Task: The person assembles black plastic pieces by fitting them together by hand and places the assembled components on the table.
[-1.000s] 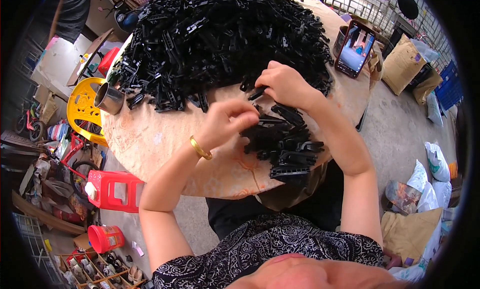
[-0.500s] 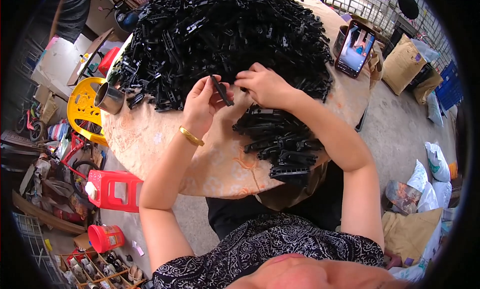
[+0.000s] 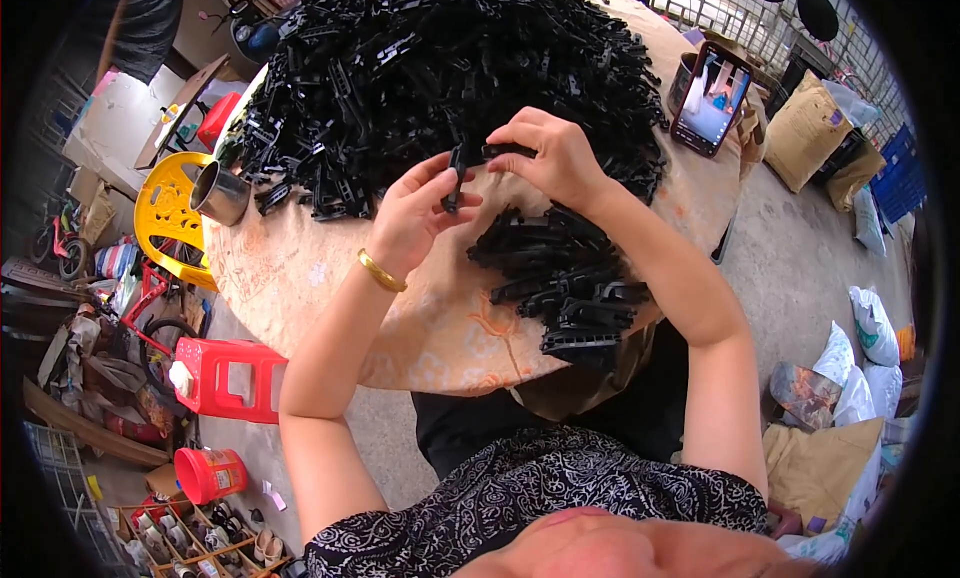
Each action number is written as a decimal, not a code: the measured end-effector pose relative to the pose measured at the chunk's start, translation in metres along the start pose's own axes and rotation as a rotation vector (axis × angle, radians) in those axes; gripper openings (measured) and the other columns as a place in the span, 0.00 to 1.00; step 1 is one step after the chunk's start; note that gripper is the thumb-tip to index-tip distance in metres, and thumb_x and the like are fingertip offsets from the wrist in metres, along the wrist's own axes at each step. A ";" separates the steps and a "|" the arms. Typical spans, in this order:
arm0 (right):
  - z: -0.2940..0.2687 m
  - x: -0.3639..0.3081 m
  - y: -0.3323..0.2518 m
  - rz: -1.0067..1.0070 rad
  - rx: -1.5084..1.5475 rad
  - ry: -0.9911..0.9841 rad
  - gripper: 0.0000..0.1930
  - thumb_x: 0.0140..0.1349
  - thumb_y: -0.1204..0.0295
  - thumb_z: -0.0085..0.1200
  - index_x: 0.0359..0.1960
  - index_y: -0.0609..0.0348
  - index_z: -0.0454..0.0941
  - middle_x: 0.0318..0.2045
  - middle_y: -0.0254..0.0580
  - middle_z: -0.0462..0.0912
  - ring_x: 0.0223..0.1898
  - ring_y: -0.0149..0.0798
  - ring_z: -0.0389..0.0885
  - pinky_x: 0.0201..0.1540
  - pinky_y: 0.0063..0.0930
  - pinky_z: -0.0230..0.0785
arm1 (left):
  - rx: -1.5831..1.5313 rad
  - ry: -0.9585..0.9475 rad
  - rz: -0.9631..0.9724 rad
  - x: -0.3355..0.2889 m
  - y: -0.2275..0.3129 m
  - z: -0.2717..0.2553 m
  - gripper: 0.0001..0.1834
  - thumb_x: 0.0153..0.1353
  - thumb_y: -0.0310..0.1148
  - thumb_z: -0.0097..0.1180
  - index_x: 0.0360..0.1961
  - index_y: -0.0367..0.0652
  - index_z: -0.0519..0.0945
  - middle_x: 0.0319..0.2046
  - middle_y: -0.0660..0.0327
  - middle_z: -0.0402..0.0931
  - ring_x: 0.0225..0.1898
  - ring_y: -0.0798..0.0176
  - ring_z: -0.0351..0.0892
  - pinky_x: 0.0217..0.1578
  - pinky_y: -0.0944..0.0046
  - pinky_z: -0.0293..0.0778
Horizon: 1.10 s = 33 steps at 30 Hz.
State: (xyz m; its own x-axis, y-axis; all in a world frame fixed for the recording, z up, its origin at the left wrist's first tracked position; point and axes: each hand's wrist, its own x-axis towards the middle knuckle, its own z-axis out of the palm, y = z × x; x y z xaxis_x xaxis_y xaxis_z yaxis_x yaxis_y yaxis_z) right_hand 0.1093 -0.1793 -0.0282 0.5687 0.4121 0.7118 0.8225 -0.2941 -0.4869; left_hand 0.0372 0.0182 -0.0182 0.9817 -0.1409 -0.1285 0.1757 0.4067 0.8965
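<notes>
In front of the large heap of black plastic parts (image 3: 400, 88), my left hand (image 3: 420, 203) pinches a slim black plastic piece (image 3: 455, 183) held roughly upright. To its right, my right hand (image 3: 555, 158) grips another small dark piece (image 3: 497, 151) between thumb and fingers; its exact shape is hard to make out against the heap. The two pieces are close together but apart. Below my right wrist lies a smaller pile of black plastic strips (image 3: 570, 278), stacked more neatly along the table's near edge. A gold bangle (image 3: 382, 271) circles my left wrist.
The round table has a peach patterned cloth (image 3: 290, 288). A metal cup (image 3: 220, 193) stands at its left edge, and a lit phone (image 3: 710, 98) leans at the right. A yellow chair (image 3: 165, 213), red stool (image 3: 225, 378) and red bucket (image 3: 210, 475) are on the left; sacks (image 3: 805, 128) sit right.
My left hand has turned its black piece more upright and shifted slightly right. My right hand has moved right, its small dark piece now showing more plainly.
</notes>
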 end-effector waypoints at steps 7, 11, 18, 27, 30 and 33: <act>0.008 0.000 -0.011 -0.110 0.271 -0.047 0.12 0.51 0.82 0.59 0.40 0.63 0.80 0.33 0.42 0.79 0.33 0.37 0.78 0.33 0.24 0.71 | 0.109 0.001 -0.093 0.007 -0.003 -0.015 0.14 0.66 0.36 0.49 0.47 0.37 0.75 0.37 0.58 0.79 0.27 0.68 0.77 0.22 0.74 0.72; 0.007 -0.001 -0.024 -0.194 0.143 -0.134 0.14 0.48 0.82 0.61 0.38 0.59 0.82 0.27 0.37 0.80 0.33 0.38 0.78 0.35 0.25 0.72 | 0.065 -0.084 -0.127 0.004 -0.004 -0.016 0.14 0.65 0.36 0.51 0.45 0.36 0.77 0.34 0.59 0.79 0.27 0.70 0.78 0.22 0.74 0.71; -0.002 -0.006 -0.033 -0.064 0.083 -0.109 0.23 0.45 0.76 0.62 0.47 0.56 0.76 0.31 0.36 0.83 0.36 0.40 0.77 0.40 0.30 0.73 | 0.427 -0.117 0.072 -0.004 -0.006 0.000 0.18 0.64 0.32 0.53 0.53 0.37 0.73 0.38 0.62 0.78 0.29 0.71 0.76 0.24 0.76 0.70; -0.013 -0.006 -0.021 0.079 0.211 -0.307 0.19 0.49 0.74 0.62 0.44 0.65 0.75 0.37 0.49 0.79 0.35 0.44 0.80 0.39 0.29 0.74 | 0.978 0.045 0.557 -0.011 -0.006 0.012 0.20 0.55 0.18 0.56 0.51 0.35 0.74 0.33 0.61 0.80 0.28 0.75 0.76 0.26 0.74 0.73; -0.018 -0.005 -0.025 -0.019 0.115 -0.277 0.17 0.49 0.73 0.63 0.41 0.66 0.75 0.34 0.49 0.79 0.33 0.43 0.80 0.37 0.29 0.73 | 1.102 0.008 0.606 -0.014 -0.004 0.013 0.17 0.55 0.18 0.56 0.48 0.35 0.76 0.29 0.61 0.80 0.26 0.75 0.76 0.26 0.75 0.73; -0.017 -0.007 -0.023 -0.129 0.056 -0.231 0.16 0.49 0.73 0.64 0.38 0.66 0.76 0.32 0.48 0.79 0.32 0.44 0.79 0.35 0.31 0.72 | 1.005 0.041 0.504 -0.018 -0.001 0.018 0.15 0.53 0.22 0.60 0.44 0.36 0.78 0.32 0.53 0.81 0.28 0.69 0.80 0.29 0.71 0.73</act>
State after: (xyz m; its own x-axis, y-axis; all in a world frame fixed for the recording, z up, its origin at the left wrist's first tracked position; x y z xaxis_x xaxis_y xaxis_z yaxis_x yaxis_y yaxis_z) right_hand 0.0866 -0.1902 -0.0136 0.4409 0.6306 0.6388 0.8838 -0.1806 -0.4317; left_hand 0.0179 0.0041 -0.0093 0.9287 -0.1287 0.3478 -0.3631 -0.5061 0.7823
